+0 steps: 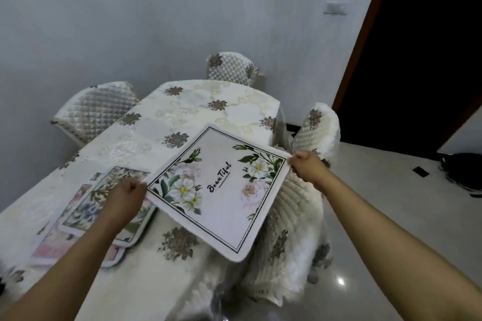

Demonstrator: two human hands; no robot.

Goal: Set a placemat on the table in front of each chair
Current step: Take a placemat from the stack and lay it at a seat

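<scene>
I hold a white placemat [221,190] with white flowers and the word "Beautiful" flat in the air over the table's right edge. My left hand [127,198] is closed on its left corner and my right hand [307,167] on its right corner. Under my left forearm a stack of other flowered placemats [86,216] lies on the table [195,109], which wears a cream floral cloth. Quilted chairs stand around it: one at the far end [232,68], one at the left [94,109], and two on the right, the farther [313,133] and the nearer [292,229], partly hidden by the held mat.
A grey wall stands behind the table. On the right a dark doorway [417,47] with a brown frame opens onto a glossy tiled floor [378,203], where dark objects [464,169] lie at the far right edge.
</scene>
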